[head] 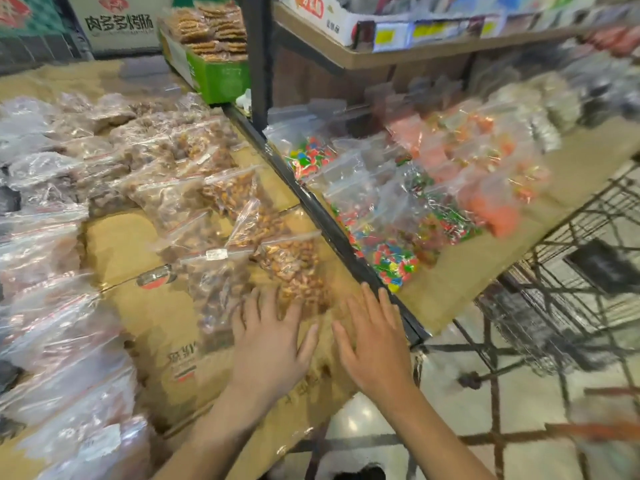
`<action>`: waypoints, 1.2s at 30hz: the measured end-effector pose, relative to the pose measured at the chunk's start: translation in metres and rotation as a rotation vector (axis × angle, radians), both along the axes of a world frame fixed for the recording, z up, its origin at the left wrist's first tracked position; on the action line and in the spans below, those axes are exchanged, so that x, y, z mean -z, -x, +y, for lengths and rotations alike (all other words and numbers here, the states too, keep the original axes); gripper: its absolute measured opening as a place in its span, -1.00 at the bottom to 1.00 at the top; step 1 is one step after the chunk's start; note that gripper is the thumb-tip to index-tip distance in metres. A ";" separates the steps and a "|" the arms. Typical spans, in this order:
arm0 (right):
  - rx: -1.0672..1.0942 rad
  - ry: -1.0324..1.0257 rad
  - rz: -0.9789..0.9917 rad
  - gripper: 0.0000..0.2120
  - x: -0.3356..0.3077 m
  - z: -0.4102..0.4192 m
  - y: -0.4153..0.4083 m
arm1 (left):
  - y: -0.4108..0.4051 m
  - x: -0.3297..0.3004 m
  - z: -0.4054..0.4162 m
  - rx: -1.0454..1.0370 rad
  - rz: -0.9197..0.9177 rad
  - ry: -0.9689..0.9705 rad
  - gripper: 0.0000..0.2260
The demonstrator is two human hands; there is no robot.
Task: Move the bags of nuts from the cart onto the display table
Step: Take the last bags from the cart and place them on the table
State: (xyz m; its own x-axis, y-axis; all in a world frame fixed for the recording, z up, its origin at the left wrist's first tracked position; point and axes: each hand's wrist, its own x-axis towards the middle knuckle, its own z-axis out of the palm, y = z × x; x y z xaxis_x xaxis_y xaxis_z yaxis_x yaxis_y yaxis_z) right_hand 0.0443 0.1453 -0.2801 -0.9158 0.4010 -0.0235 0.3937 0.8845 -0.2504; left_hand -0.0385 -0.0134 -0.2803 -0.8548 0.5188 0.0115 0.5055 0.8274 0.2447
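Glossy tiled floor (377,420), wooden shelf (433,51)

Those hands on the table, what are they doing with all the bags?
A person is laying out clear bags of nuts on the display table. Both hands, left hand and right hand, lie flat with straight fingers on the nearest bag of nuts. The wire cart stands to the right.

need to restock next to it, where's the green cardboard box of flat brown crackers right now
In the head view, the green cardboard box of flat brown crackers sits at the far end of the cardboard-covered display table, top centre, just left of the black shelf post.
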 end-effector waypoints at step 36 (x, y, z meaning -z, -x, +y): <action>0.778 0.144 -0.063 -0.27 0.041 0.475 -0.258 | -0.152 0.065 0.605 0.788 0.014 0.125 -0.52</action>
State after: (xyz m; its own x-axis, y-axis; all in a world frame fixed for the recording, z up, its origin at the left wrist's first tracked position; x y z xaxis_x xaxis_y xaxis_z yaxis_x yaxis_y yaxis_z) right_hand 0.3018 0.6199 -0.3208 -0.3693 0.9143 -0.1664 0.9026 0.3104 -0.2982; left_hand 0.1131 0.5913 -0.3451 -0.2364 0.9685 -0.0788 0.9553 0.2464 0.1632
